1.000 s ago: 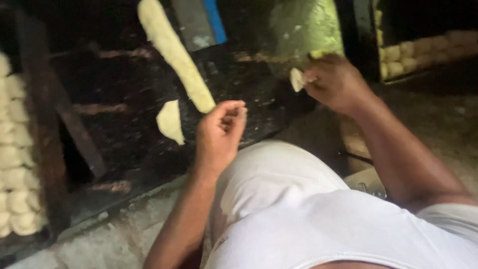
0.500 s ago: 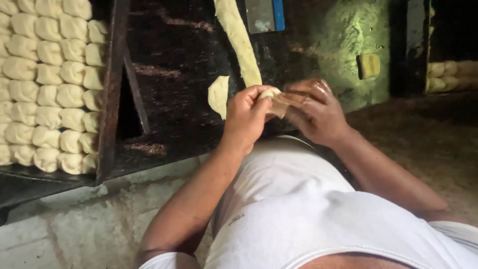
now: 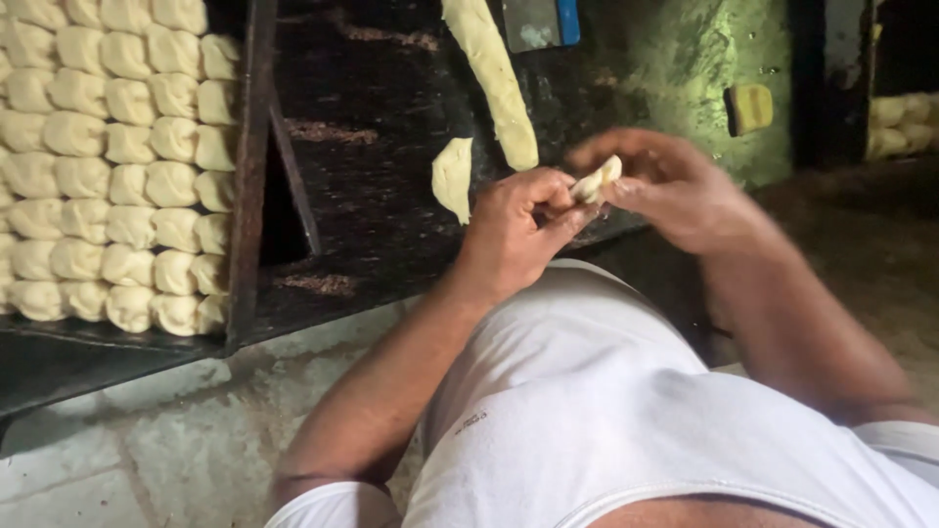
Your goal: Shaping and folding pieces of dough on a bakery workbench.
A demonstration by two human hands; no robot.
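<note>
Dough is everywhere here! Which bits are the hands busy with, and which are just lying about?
Busy with:
- small dough piece, pinched between the left hand and right hand

Lying about:
- long dough roll
- flat dough piece
- rows of shaped dough balls
- scraper with blue handle
- yellow block

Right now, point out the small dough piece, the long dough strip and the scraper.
small dough piece [image 3: 597,182], head view, its exposed middle.
long dough strip [image 3: 494,78], head view, mid-length.
scraper [image 3: 533,22], head view, metal blade.

Pale yellow dough piece [image 3: 597,181], dark worktop [image 3: 381,196]
</note>
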